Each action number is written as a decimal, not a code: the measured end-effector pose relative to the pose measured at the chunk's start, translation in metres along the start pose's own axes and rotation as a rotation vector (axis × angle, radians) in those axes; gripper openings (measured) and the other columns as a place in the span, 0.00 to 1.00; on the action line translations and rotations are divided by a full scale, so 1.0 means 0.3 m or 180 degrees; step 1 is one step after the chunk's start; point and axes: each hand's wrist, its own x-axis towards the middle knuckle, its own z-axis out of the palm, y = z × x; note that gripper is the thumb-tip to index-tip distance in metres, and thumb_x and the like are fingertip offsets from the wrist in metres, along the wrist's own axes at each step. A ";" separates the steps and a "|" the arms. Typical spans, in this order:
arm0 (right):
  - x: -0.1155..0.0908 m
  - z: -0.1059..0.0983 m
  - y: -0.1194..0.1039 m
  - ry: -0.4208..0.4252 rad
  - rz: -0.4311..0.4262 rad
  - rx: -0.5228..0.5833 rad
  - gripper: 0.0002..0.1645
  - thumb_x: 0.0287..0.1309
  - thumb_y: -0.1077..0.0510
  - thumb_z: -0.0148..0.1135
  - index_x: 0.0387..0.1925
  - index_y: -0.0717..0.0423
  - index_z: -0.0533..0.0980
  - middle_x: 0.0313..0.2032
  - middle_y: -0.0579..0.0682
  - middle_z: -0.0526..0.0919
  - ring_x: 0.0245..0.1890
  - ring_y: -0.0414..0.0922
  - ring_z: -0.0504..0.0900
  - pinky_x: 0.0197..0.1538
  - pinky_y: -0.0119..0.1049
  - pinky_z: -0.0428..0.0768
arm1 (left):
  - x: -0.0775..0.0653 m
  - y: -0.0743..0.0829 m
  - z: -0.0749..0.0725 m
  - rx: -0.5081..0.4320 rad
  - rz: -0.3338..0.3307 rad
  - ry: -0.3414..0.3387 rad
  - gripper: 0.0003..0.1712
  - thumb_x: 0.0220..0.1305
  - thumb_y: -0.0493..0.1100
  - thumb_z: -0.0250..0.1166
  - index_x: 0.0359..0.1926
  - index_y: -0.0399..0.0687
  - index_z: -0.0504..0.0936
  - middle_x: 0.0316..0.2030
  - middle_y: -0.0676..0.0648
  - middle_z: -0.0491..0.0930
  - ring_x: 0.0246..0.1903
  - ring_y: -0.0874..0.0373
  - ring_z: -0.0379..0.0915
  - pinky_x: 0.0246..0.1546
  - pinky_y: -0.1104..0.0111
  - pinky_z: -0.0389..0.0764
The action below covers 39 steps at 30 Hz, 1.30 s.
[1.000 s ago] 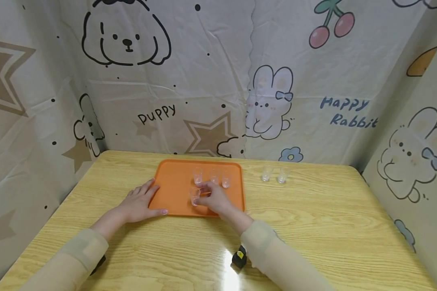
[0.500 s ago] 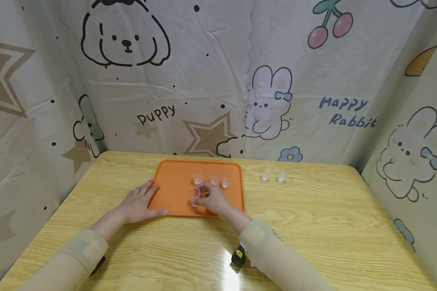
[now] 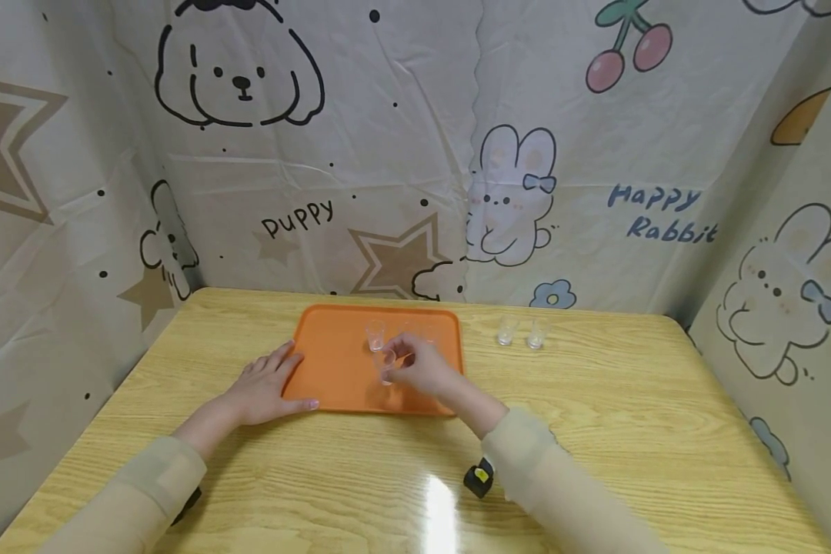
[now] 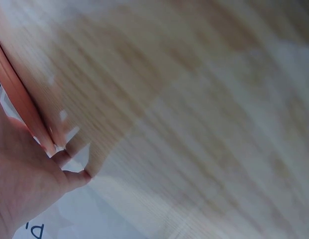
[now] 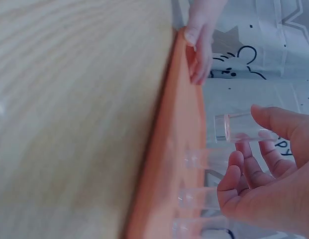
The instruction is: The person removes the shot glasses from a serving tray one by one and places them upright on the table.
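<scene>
In the head view my right hand (image 3: 425,369) pinches a small clear shot glass (image 3: 388,369) between thumb and fingers. The right wrist view has this glass raised a little off the orange tray (image 3: 332,346), its thick base pointing down to the tray. Behind it a shot glass (image 3: 376,336) stands on the tray; others there are partly hidden by my right hand, though the right wrist view has three standing glasses (image 5: 206,158). My left hand (image 3: 259,391) rests at the tray's left edge, fingers spread and thumb along the front rim.
Two more clear shot glasses (image 3: 505,331) stand on the wooden table (image 3: 616,400) right of the tray. A printed cloth (image 3: 402,154) hangs behind the table and along both sides. A black device (image 3: 479,478) sits at the right sleeve.
My right hand has lifted the pinched shot glass off the tray and shifted it right, now covering part of the glasses behind. The left hand has stayed in place.
</scene>
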 end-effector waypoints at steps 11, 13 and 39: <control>-0.035 -0.140 -0.075 -0.0041 -0.0243 -0.0224 0.20 0.49 0.63 0.70 0.45 0.63 0.75 0.39 0.54 0.80 0.35 0.43 0.76 0.41 0.31 0.75 | 0.006 -0.007 0.011 -0.0024 -0.0059 -0.0039 0.60 0.52 0.76 0.56 0.71 0.38 0.55 0.72 0.35 0.42 0.66 0.29 0.45 0.60 0.34 0.47; -0.046 -0.169 -0.091 -0.0051 -0.0196 -0.0286 0.20 0.50 0.62 0.70 0.46 0.60 0.75 0.40 0.53 0.80 0.36 0.43 0.76 0.41 0.32 0.75 | 0.007 -0.009 0.012 -0.0029 -0.0078 -0.0066 0.60 0.52 0.77 0.55 0.71 0.39 0.54 0.73 0.36 0.41 0.67 0.30 0.44 0.61 0.35 0.47; -0.205 -0.578 -0.171 0.0675 -0.0066 -0.1224 0.24 0.55 0.51 0.67 0.49 0.58 0.72 0.43 0.54 0.78 0.42 0.47 0.73 0.45 0.39 0.71 | 0.006 -0.011 0.009 -0.0013 -0.0082 -0.0068 0.60 0.52 0.77 0.55 0.72 0.40 0.54 0.73 0.37 0.41 0.67 0.30 0.44 0.61 0.35 0.47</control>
